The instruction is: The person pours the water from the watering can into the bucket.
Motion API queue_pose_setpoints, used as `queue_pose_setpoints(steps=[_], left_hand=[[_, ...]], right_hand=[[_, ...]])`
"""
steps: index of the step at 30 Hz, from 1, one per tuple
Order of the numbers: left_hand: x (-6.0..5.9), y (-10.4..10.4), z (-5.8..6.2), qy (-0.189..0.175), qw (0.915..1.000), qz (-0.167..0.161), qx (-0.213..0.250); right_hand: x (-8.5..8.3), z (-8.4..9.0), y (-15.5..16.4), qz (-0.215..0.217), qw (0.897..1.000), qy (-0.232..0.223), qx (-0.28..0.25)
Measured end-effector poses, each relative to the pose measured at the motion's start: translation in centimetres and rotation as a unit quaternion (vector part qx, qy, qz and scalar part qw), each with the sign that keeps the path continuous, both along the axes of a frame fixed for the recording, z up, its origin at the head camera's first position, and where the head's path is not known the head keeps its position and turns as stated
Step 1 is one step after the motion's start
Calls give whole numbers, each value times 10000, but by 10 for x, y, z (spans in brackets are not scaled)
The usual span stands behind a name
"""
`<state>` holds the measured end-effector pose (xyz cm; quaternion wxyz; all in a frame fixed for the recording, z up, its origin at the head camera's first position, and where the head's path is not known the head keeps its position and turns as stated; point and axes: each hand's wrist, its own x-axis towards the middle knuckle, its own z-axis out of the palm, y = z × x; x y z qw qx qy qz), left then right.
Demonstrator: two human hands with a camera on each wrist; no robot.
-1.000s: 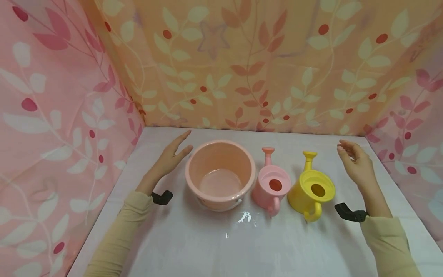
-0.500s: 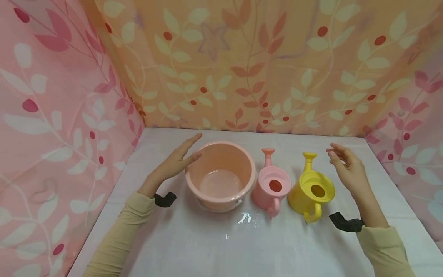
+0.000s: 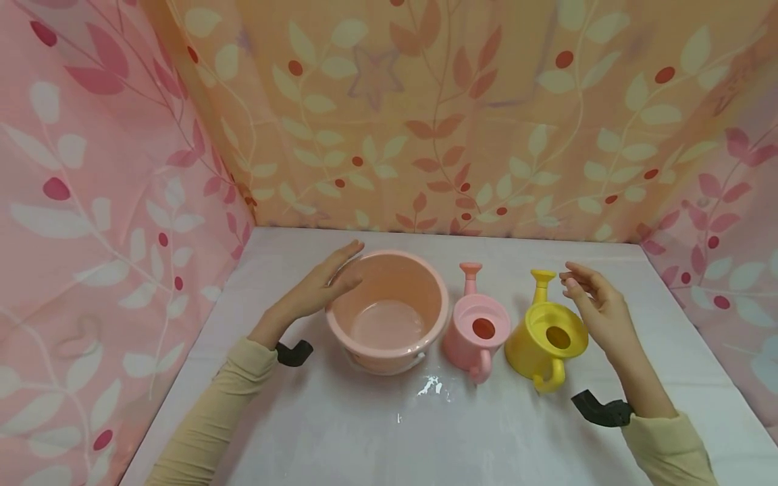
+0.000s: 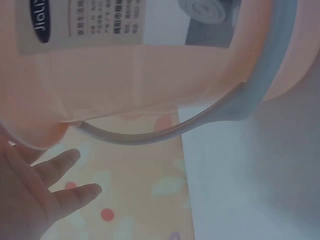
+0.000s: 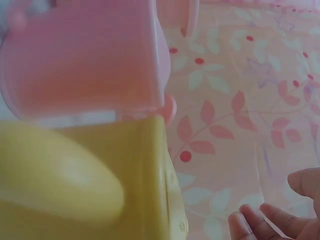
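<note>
Neither hand has hold of anything. The left hand is flat with straight fingers, its fingertips at the far left rim of the pink basin; from the head view it seems to touch the rim, though real contact cannot be told. The left wrist view shows the fingers spread and bare beside the basin's wall, which carries a printed label and a grey bail handle. The right hand is held edge-on with loosely extended fingers, just beside the right flank of the yellow watering can and near its upright spout, apart from it by a small gap. Both palms face inward, which looks like a stance for closing on each vessel from its outer side. The basin stands upright on the white table and holds nothing solid; its bottom is glossy, and whether that is water cannot be told. Between basin and yellow can stands a pink watering can, just beside each. Both cans stand with spouts away from the person and handles toward them; their round fill holes are dark, the contents hidden. A small wet-looking patch lies in front of the basin. Leaf-patterned curtains close in three sides.
</note>
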<state>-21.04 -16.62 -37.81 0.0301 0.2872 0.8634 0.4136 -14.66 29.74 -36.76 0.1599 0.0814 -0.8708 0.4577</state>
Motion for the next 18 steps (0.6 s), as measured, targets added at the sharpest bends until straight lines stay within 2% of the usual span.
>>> queue_pose_setpoints(steps=[10,18], left_hand=[[-1,6,-6,-11,9998,-96,-196],[-1,7,-11,103,9998,-99,-145]], right_hand=[[12,-1,-13,321,9984,-275,-387],[22,-5,-25,423,9966,-607,-363]])
